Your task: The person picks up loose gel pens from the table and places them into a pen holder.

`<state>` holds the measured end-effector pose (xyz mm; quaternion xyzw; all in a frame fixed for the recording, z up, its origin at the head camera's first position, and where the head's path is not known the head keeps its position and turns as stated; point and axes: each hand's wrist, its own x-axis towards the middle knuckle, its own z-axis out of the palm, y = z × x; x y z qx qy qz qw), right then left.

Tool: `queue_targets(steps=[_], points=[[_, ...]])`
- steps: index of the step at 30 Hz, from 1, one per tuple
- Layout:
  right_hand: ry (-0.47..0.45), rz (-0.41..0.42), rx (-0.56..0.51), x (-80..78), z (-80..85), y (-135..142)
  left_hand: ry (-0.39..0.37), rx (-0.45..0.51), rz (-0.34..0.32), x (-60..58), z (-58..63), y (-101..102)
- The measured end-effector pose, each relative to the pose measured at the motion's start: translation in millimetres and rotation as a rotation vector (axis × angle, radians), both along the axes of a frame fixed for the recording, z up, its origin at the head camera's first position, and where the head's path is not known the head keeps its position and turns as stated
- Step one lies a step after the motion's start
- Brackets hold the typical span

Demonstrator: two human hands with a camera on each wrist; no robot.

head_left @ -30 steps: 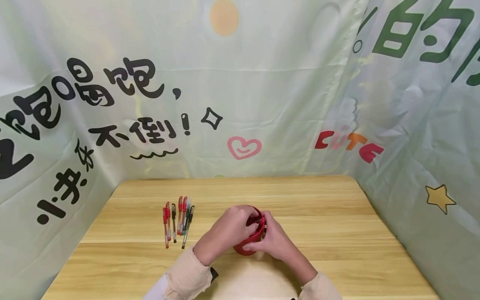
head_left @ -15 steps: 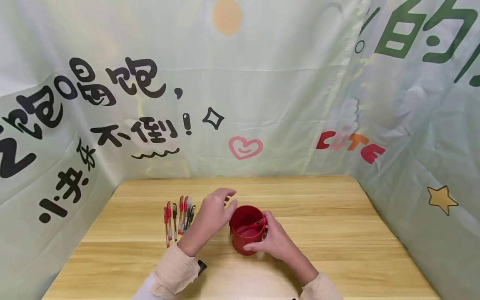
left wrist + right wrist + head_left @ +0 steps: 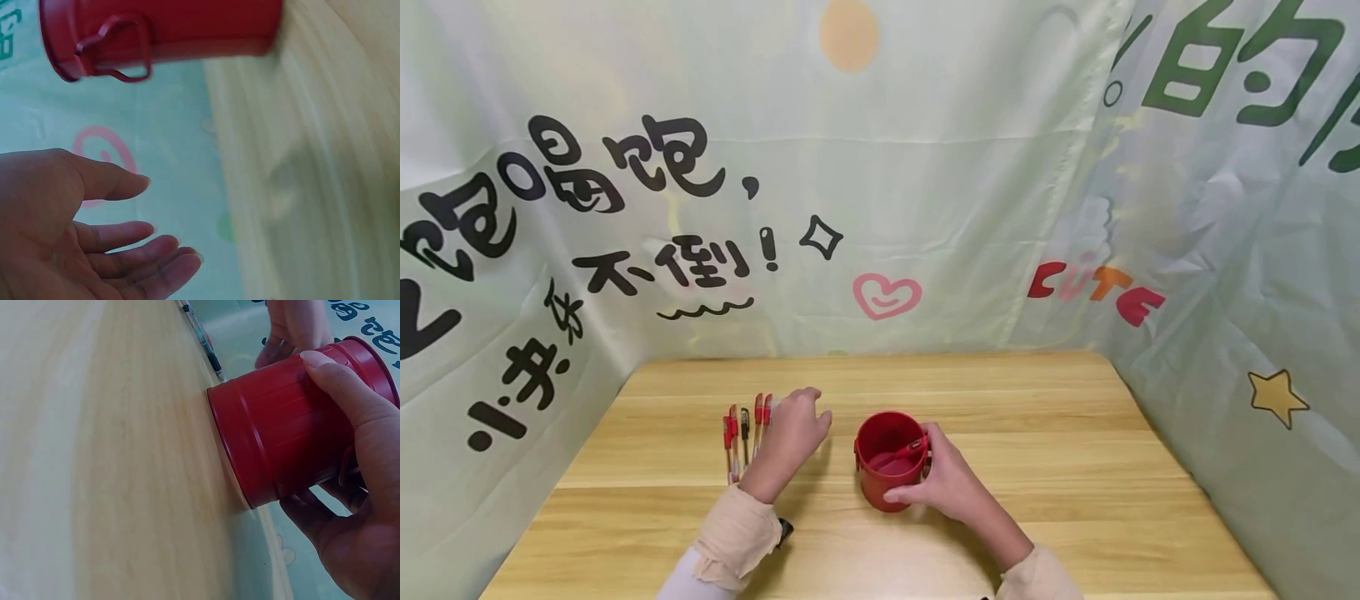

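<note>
Head view, and here's the red cup (image 3: 887,490), upright on the table (image 3: 1075,450); take it as the clock's centre, twelve being the far edge. Inside, one red pen (image 3: 914,449) slants, its cap at the rim near two o'clock. That's one in, as far as the view shows, and there's the right hand (image 3: 947,477) gripping the cup from three o'clock, thumb across the front. In the left wrist view, the cup's handle (image 3: 115,53) shows.

Over to nine o'clock: the left hand (image 3: 790,435), fingers loosely bent and parted, holding nothing! It hangs apart from the cup, covering part of the row behind it. At least five more pens (image 3: 727,446) lie out there, red caps and a black, so most look left to deal with; the full count is hidden.

Now the edges: the far one runs well beyond the cup at twelve, a cloth wall (image 3: 940,208) behind. Wood stretches from one to three o'clock, roomy, I'd judge; at nine, the pens and hand make things tighter.
</note>
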<state>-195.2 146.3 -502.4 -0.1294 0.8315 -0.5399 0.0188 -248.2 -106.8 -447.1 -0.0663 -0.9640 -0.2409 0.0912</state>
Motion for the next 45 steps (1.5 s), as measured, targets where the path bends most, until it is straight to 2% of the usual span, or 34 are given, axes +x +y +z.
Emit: queue_targets(steps=[7, 18, 30, 37, 39, 45], points=[[0.010, 0.009, 0.000, -0.7, -0.2, -0.5, 0.001, -0.045, 0.023, -7.6, -13.9, -14.2], [0.015, 0.016, -0.004, -0.5, -0.9, -0.1, -0.027, -0.098, 0.039, -8.6, -25.9, -30.7], [0.012, -0.002, 0.007, -0.1, -0.6, 0.3, 0.000, -0.149, 0.033, -9.3, -30.9, -33.5], [0.015, -0.002, 0.009, -0.7, -1.8, 0.1, -0.024, -0.147, 0.009, -9.7, -36.0, -32.7], [0.015, 0.000, 0.008, -0.6, -2.0, 0.1, -0.004, -0.158, 0.014, -9.8, -37.5, -32.5], [0.003, 0.003, 0.000, 0.0, -0.9, -0.8, 0.168, -0.275, 0.040, -10.6, -39.4, -35.7]])
